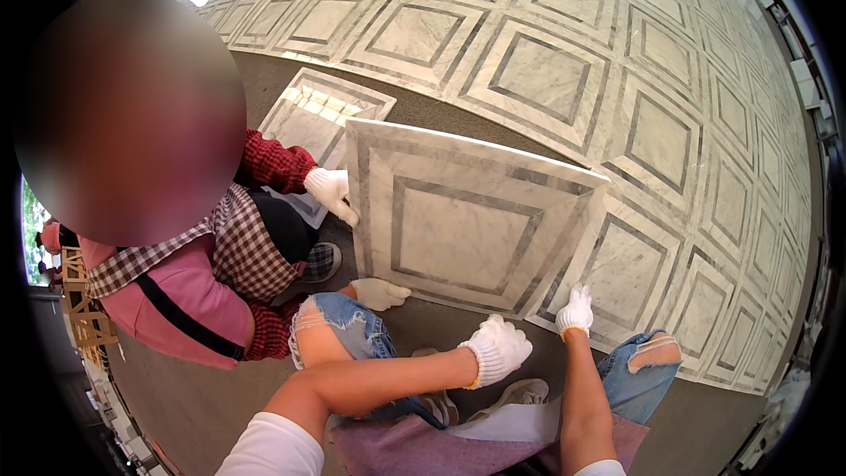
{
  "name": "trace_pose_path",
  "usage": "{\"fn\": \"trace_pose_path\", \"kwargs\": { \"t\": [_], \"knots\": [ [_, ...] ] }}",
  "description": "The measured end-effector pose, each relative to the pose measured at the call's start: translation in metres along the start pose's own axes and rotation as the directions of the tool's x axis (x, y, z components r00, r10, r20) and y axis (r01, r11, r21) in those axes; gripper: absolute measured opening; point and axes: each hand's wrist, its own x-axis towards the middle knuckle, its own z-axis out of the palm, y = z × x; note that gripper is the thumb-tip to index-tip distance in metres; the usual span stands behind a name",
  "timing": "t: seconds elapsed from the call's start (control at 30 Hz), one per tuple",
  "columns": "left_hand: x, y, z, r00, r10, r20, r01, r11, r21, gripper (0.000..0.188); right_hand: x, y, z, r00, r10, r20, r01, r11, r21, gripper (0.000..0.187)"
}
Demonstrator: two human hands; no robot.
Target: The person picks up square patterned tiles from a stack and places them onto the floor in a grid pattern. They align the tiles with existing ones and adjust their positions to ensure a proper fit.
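A square white-and-grey marble tile panel point(467, 234) with inlaid frames stands tilted up before me. A co-worker's gloved upper hand point(332, 194) grips its left edge, and their other gloved hand point(382, 293) is at its lower left corner. Just under the panel's bottom edge is my left hand point(499, 351), white-gloved, its fingers curled in; whatever they may hold is hidden. My right hand point(575, 311), also gloved, lies with fingers stretched out at the near edge of a flat tile panel point(621, 256), right of the raised one.
Rows of matching laid panels point(546, 79) spread over the grey floor point(696, 410) ahead and to the right. Another loose panel point(308, 119) lies behind the raised one. A co-worker point(176, 300) crouches close at my left. Wooden crates point(86, 300) stand at the far left.
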Motion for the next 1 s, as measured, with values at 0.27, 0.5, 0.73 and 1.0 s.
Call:
{"fn": "trace_pose_path", "kwargs": {
  "t": [0.27,0.5,0.73,1.0],
  "knots": [
    [0.0,0.001,0.0,0.999,-0.003,0.032,0.003,1.0,-0.001,0.027,-0.001,-0.003,-0.003,1.0,0.008,0.018,-0.008,1.0,-0.008,0.064],
    [-0.003,0.003,0.001,1.0,-0.003,0.007,0.003,1.0,0.025,0.027,-0.001,0.0,0.001,1.0,0.001,-0.014,-0.001,1.0,-0.007,0.063],
    [-0.005,0.002,-0.002,1.0,-0.007,0.018,0.007,1.0,0.008,0.027,-0.004,-0.005,-0.006,1.0,-0.018,-0.025,0.018,1.0,-0.01,0.061],
    [-0.006,0.005,-0.009,0.999,-0.007,0.039,0.007,1.0,0.002,0.026,-0.002,-0.001,-0.001,0.999,-0.019,-0.03,0.019,1.0,-0.01,0.059]
  ]
}}
